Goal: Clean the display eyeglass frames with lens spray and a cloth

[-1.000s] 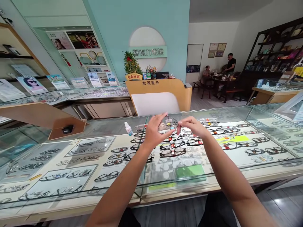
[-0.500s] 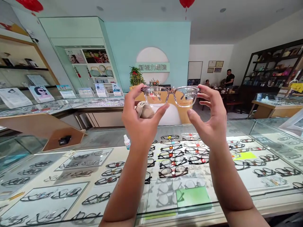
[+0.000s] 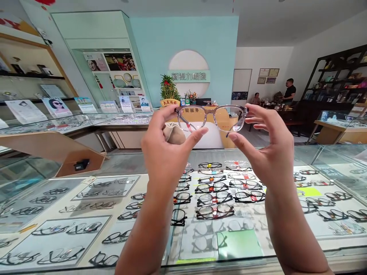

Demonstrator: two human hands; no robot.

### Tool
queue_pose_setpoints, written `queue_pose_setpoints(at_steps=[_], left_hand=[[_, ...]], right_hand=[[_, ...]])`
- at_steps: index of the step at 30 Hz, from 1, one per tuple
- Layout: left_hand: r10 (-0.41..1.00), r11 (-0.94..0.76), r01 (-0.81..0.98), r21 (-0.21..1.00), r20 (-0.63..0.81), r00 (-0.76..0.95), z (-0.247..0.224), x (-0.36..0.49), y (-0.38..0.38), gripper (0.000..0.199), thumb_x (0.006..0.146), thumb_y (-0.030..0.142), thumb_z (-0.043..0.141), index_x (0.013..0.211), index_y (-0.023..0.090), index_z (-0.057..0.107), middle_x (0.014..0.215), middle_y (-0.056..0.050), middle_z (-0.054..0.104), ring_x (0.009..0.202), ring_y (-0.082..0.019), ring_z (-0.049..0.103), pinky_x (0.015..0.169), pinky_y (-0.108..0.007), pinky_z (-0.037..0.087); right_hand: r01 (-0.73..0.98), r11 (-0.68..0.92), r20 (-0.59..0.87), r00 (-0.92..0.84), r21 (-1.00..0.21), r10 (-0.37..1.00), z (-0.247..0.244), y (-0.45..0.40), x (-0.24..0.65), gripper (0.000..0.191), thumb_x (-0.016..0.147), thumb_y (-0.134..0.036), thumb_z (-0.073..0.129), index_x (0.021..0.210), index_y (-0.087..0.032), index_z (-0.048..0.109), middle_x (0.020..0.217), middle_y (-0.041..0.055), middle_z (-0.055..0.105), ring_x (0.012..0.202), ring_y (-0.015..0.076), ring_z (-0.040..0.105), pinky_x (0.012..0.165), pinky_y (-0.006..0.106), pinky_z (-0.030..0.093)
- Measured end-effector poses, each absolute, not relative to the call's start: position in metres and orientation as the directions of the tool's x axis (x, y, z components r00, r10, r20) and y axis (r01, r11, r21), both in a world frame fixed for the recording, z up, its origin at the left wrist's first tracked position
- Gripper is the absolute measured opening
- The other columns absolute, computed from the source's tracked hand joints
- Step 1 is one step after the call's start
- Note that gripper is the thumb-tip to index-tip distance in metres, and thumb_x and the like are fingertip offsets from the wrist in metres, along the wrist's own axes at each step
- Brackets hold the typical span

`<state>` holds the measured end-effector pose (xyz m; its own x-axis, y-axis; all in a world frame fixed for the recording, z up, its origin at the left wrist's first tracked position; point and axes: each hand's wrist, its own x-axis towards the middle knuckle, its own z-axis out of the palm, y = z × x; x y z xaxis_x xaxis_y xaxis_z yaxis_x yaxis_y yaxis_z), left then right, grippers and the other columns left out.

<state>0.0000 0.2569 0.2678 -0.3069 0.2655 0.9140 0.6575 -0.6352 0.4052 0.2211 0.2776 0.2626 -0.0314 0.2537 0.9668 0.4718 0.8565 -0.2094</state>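
Since a second ago the glasses (image 3: 211, 117) have come up off the counter (image 3: 329, 244) level and now sit at eye height, held out flat toward the room. Left hand (image 3: 164, 147) pinches the left lens rim between thumb and forefinger, with a beige cloth (image 3: 172, 133) tucked in the palm; right hand (image 3: 265, 147) pinches the right corner near the hinge the same way, other fingers spread loose. Both grips are closed on the frame. It's clear plastic, looks light and a bit springy, and lenses smudge easily, so I'd say holding by the rims and hinge corners is the smart spot. Rows of frames sit under the glass below.
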Motion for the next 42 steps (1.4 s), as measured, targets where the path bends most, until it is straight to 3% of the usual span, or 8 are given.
queue_pose_setpoints(at_steps=[5, 13, 20, 29, 34, 38, 42], left_hand=[[0.369, -0.511, 0.724, 0.463, 0.879, -0.303, 0.270, -0.001, 0.249, 0.065, 0.077, 0.056, 0.095, 0.134, 0.035, 0.074, 0.124, -0.005, 0.080, 0.116, -0.028, 0.074, 0.100, -0.043, 0.061], [0.470, -0.445, 0.712, 0.543, 0.818, -0.331, 0.272, -0.001, 0.247, 0.067, 0.077, 0.066, 0.090, 0.133, 0.030, 0.079, 0.081, -0.002, 0.076, 0.093, -0.027, 0.075, 0.076, -0.038, 0.061], [0.431, -0.470, 0.726, 0.503, 0.848, -0.308, 0.267, 0.002, 0.256, 0.064, 0.079, 0.063, 0.090, 0.133, 0.031, 0.080, 0.113, -0.005, 0.083, 0.093, -0.024, 0.076, 0.083, -0.039, 0.063], [0.429, -0.441, 0.755, 0.486, 0.853, -0.298, 0.265, 0.003, 0.261, 0.060, 0.080, 0.059, 0.090, 0.130, 0.028, 0.081, 0.092, -0.002, 0.080, 0.097, -0.026, 0.075, 0.086, -0.041, 0.063], [0.429, -0.486, 0.729, 0.482, 0.858, -0.281, 0.263, 0.001, 0.263, 0.063, 0.080, 0.061, 0.090, 0.134, 0.030, 0.078, 0.110, -0.005, 0.082, 0.099, -0.026, 0.075, 0.085, -0.040, 0.064], [0.409, -0.524, 0.708, 0.473, 0.869, -0.278, 0.261, 0.004, 0.265, 0.065, 0.082, 0.061, 0.088, 0.137, 0.031, 0.073, 0.126, -0.006, 0.079, 0.090, -0.022, 0.073, 0.082, -0.040, 0.064], [0.391, -0.536, 0.714, 0.450, 0.882, -0.263, 0.259, 0.007, 0.268, 0.063, 0.084, 0.061, 0.088, 0.136, 0.029, 0.071, 0.130, -0.008, 0.077, 0.088, -0.021, 0.073, 0.081, -0.039, 0.063]], right_hand=[[0.487, 0.831, 0.950, -0.014, -0.267, 0.313, 0.262, 0.282, 0.222, 0.049, 0.095, -0.042, 0.080, 0.141, -0.034, 0.067, 0.132, 0.0070, 0.074, 0.114, 0.0288, 0.074, 0.099, 0.049, 0.061], [0.478, 0.812, 0.922, -0.010, -0.335, 0.386, 0.263, 0.284, 0.228, 0.047, 0.094, -0.043, 0.080, 0.139, -0.032, 0.071, 0.128, 0.0075, 0.077, 0.110, 0.0282, 0.075, 0.097, 0.050, 0.063], [0.463, 0.812, 0.909, -0.031, -0.355, 0.415, 0.264, 0.284, 0.232, 0.044, 0.095, -0.041, 0.080, 0.137, -0.031, 0.075, 0.122, 0.0077, 0.080, 0.109, 0.0280, 0.076, 0.098, 0.051, 0.063], [0.505, 0.782, 0.892, -0.051, -0.365, 0.449, 0.265, 0.283, 0.234, 0.045, 0.095, -0.042, 0.080, 0.138, -0.030, 0.078, 0.119, 0.0083, 0.081, 0.105, 0.0284, 0.077, 0.097, 0.051, 0.063], [0.490, 0.772, 0.872, -0.049, -0.405, 0.488, 0.264, 0.284, 0.233, 0.044, 0.093, -0.042, 0.081, 0.136, -0.031, 0.078, 0.123, 0.0077, 0.081, 0.102, 0.0281, 0.078, 0.096, 0.052, 0.064], [0.414, 0.771, 0.835, -0.046, -0.483, 0.548, 0.262, 0.291, 0.232, 0.048, 0.093, -0.040, 0.081, 0.139, -0.031, 0.077, 0.128, 0.0071, 0.081, 0.100, 0.0278, 0.079, 0.095, 0.053, 0.064], [0.367, 0.763, 0.812, -0.032, -0.532, 0.582, 0.261, 0.297, 0.230, 0.051, 0.091, -0.037, 0.081, 0.141, -0.029, 0.076, 0.131, 0.0079, 0.081, 0.099, 0.0272, 0.079, 0.096, 0.054, 0.064]])
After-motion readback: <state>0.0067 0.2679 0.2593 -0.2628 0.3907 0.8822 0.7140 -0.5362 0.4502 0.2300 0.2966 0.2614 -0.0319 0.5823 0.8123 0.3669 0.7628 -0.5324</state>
